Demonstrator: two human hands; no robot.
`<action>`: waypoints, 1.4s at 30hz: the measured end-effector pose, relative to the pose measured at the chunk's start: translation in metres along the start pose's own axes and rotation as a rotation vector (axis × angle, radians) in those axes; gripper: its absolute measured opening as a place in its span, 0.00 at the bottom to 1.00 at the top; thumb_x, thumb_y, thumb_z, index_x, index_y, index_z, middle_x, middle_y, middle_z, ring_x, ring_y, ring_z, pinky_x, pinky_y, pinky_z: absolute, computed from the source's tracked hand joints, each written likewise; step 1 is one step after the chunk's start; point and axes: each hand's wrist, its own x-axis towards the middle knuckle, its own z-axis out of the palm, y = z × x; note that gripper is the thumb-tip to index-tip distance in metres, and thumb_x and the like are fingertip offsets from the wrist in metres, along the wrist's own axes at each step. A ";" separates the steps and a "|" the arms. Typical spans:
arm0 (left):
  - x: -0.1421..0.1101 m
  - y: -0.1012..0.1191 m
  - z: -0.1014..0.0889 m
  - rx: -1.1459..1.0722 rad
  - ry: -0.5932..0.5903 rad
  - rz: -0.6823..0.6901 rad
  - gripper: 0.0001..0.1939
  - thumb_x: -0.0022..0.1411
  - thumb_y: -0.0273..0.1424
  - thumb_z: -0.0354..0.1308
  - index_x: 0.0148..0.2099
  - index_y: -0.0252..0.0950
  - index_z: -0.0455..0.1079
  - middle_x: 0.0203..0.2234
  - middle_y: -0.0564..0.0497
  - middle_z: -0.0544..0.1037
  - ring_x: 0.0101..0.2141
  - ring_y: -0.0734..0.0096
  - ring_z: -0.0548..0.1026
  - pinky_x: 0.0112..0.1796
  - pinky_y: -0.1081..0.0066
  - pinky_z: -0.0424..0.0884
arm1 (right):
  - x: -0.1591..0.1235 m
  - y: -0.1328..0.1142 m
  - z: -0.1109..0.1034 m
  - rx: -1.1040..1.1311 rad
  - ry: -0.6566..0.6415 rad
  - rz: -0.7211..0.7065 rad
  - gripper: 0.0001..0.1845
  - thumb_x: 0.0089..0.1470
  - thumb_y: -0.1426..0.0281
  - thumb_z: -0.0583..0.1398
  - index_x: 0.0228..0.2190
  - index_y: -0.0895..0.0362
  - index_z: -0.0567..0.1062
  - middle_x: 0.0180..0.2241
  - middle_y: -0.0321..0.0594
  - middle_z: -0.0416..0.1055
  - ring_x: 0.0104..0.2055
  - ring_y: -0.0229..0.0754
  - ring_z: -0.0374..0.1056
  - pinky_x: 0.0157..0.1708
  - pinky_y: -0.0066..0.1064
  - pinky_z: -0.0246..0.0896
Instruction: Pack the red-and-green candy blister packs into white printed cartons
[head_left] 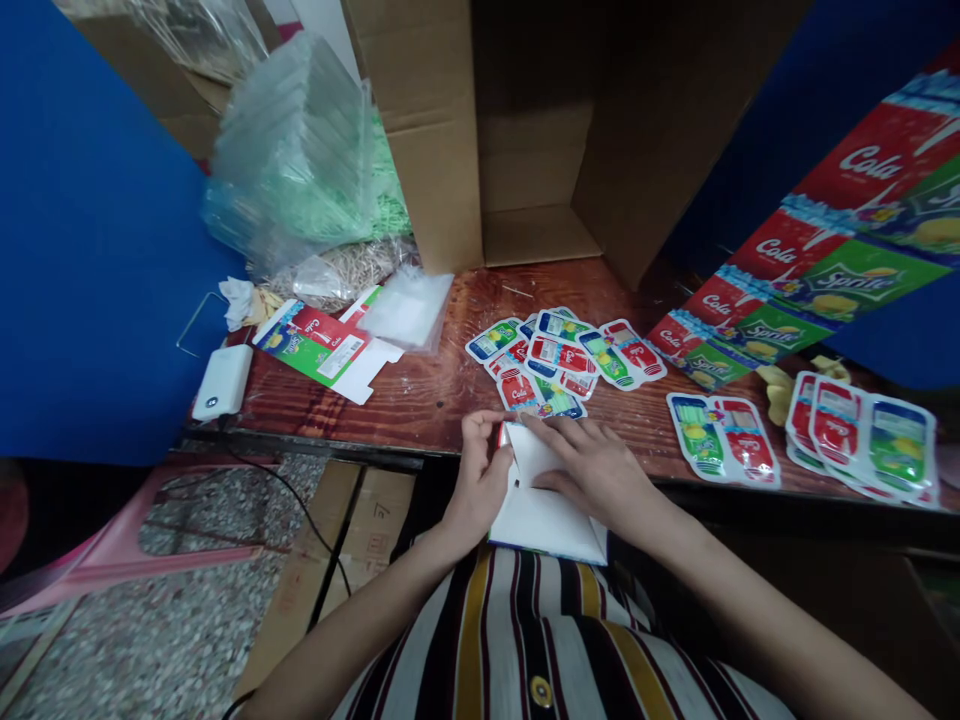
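Note:
A small white cardboard box point(541, 510), printed side down, rests against the front edge of the wooden table point(420, 390). My left hand point(478, 478) pinches its left upper corner with fingers closed on a flap. My right hand point(592, 462) lies over the top right of the same box, fingers curled down on a flap. Just beyond my fingers lies a loose pile of cola and lemon-lime printed sachet packs point(564, 358).
A flat unfolded printed carton point(324, 348) lies at the left, with a white power bank point(223, 382) and cable beside it. Plastic bags point(300, 150) and an open cardboard box point(525, 130) stand at the back. More sachet packs point(724, 438) and a printed display strip point(817, 250) sit at the right.

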 end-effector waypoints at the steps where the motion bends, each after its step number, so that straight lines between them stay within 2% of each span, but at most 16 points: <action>1: 0.000 0.000 0.000 0.011 0.007 -0.004 0.13 0.61 0.23 0.49 0.48 0.39 0.56 0.45 0.49 0.69 0.46 0.69 0.69 0.48 0.65 0.64 | 0.000 0.001 -0.001 -0.017 0.000 -0.008 0.38 0.55 0.61 0.61 0.63 0.50 0.54 0.52 0.47 0.68 0.47 0.53 0.65 0.47 0.48 0.63; 5: -0.002 0.001 0.002 0.016 -0.005 -0.014 0.12 0.62 0.24 0.48 0.48 0.40 0.57 0.46 0.49 0.69 0.47 0.68 0.68 0.48 0.66 0.64 | -0.001 0.005 -0.003 0.057 -0.037 -0.120 0.40 0.57 0.59 0.58 0.65 0.51 0.49 0.55 0.48 0.64 0.51 0.53 0.62 0.48 0.47 0.62; 11: -0.005 0.003 0.000 0.073 0.000 -0.019 0.14 0.61 0.24 0.48 0.49 0.40 0.57 0.45 0.50 0.68 0.46 0.68 0.68 0.48 0.66 0.63 | 0.003 -0.006 -0.008 -0.004 -0.071 0.048 0.40 0.52 0.68 0.63 0.63 0.51 0.55 0.52 0.48 0.67 0.49 0.55 0.64 0.49 0.49 0.61; 13: -0.005 0.004 0.000 0.072 -0.012 -0.018 0.14 0.61 0.24 0.48 0.49 0.40 0.57 0.46 0.50 0.68 0.47 0.67 0.67 0.48 0.66 0.62 | 0.004 -0.007 -0.011 0.047 -0.092 0.007 0.40 0.53 0.67 0.63 0.63 0.51 0.54 0.54 0.48 0.66 0.52 0.55 0.64 0.50 0.49 0.60; 17: -0.005 0.003 0.000 0.109 -0.008 0.000 0.15 0.61 0.24 0.47 0.50 0.40 0.57 0.46 0.49 0.67 0.48 0.67 0.67 0.49 0.65 0.62 | 0.009 -0.004 -0.013 0.177 -0.094 -0.067 0.34 0.59 0.60 0.57 0.63 0.52 0.53 0.58 0.48 0.63 0.56 0.52 0.62 0.52 0.47 0.61; 19: -0.005 0.002 0.000 0.128 -0.003 0.012 0.15 0.61 0.24 0.47 0.50 0.39 0.57 0.47 0.49 0.67 0.48 0.67 0.66 0.50 0.65 0.61 | 0.011 -0.005 -0.011 0.144 -0.072 -0.038 0.33 0.59 0.61 0.57 0.63 0.52 0.54 0.57 0.48 0.64 0.55 0.53 0.64 0.51 0.47 0.62; 27: -0.004 0.008 -0.001 0.101 0.009 -0.055 0.15 0.60 0.25 0.47 0.49 0.40 0.57 0.45 0.49 0.67 0.46 0.67 0.67 0.48 0.66 0.62 | 0.014 -0.016 -0.008 -0.041 -0.074 -0.018 0.41 0.54 0.66 0.62 0.64 0.52 0.52 0.53 0.49 0.67 0.50 0.55 0.67 0.46 0.47 0.66; 32: -0.005 0.004 -0.001 0.099 0.020 -0.039 0.14 0.61 0.26 0.47 0.50 0.40 0.58 0.47 0.49 0.67 0.47 0.66 0.67 0.48 0.65 0.62 | 0.015 -0.017 -0.005 -0.065 -0.018 -0.047 0.40 0.54 0.68 0.61 0.64 0.50 0.51 0.51 0.48 0.69 0.49 0.56 0.68 0.44 0.48 0.66; 35: -0.006 0.005 0.000 0.105 0.030 -0.025 0.13 0.62 0.27 0.48 0.49 0.40 0.58 0.46 0.49 0.68 0.46 0.67 0.67 0.47 0.66 0.63 | 0.016 -0.010 -0.011 0.044 -0.057 -0.106 0.40 0.55 0.67 0.60 0.64 0.52 0.50 0.56 0.51 0.65 0.55 0.57 0.64 0.48 0.51 0.64; 38: -0.006 0.009 0.000 0.103 0.020 -0.036 0.11 0.65 0.30 0.48 0.49 0.40 0.59 0.45 0.50 0.68 0.45 0.68 0.67 0.46 0.68 0.63 | 0.017 0.007 -0.025 0.229 -0.163 -0.216 0.36 0.59 0.60 0.56 0.64 0.53 0.51 0.61 0.49 0.59 0.61 0.52 0.59 0.55 0.47 0.60; 40: -0.006 0.011 0.000 0.101 0.006 -0.042 0.10 0.66 0.31 0.48 0.50 0.40 0.60 0.44 0.50 0.69 0.44 0.68 0.68 0.46 0.68 0.63 | 0.016 0.022 -0.030 0.285 -0.170 -0.162 0.35 0.60 0.55 0.53 0.64 0.54 0.53 0.62 0.49 0.57 0.63 0.52 0.55 0.58 0.47 0.56; 42: -0.006 0.013 -0.001 0.101 0.003 -0.048 0.10 0.67 0.33 0.47 0.50 0.40 0.61 0.44 0.51 0.69 0.44 0.68 0.68 0.46 0.69 0.63 | 0.013 0.038 -0.029 0.301 -0.125 0.006 0.40 0.58 0.50 0.54 0.64 0.56 0.54 0.63 0.51 0.55 0.64 0.56 0.53 0.58 0.50 0.54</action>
